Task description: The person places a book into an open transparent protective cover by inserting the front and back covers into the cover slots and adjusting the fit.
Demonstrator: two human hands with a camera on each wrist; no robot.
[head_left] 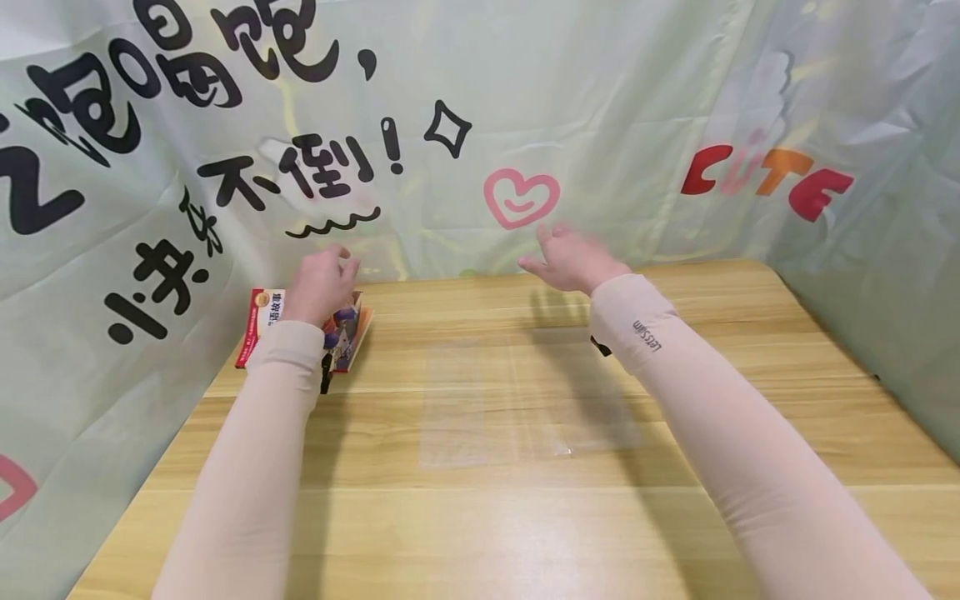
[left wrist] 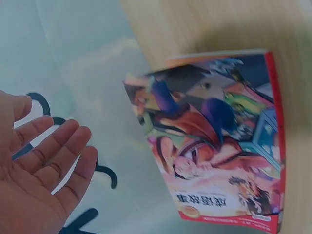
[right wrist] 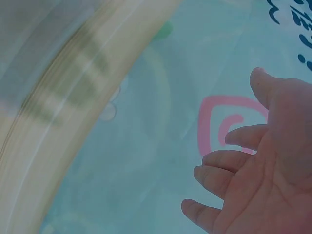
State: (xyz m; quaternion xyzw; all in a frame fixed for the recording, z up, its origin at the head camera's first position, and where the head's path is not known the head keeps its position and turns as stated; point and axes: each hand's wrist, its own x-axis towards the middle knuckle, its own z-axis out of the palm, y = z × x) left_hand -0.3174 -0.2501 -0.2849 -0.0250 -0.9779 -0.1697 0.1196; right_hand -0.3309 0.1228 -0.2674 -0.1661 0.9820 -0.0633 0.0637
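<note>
My left hand [head_left: 322, 283] hovers above a paperback book [left wrist: 219, 136] at the table's back left, overlapping it in the head view. In the left wrist view the fingers spread loosely with nothing in them, beside the book. Its illustrated cover has a red edge and lifts slightly on one side. Out over the back of the table is my right hand [head_left: 573, 258], fingers extended and holding nothing, with the backdrop behind it. Between the two arms a transparent plastic sheet [head_left: 453, 408], folded or creased in panels, lies flat on the wood.
The wooden table [head_left: 495, 533] reaches to a pale fabric backdrop [head_left: 600, 100] that rises along its back and both sides. Black lettering, a pink heart [head_left: 491, 200] and a coloured word [head_left: 821, 192] are printed on the fabric. Shadows of both arms fall across the tabletop.
</note>
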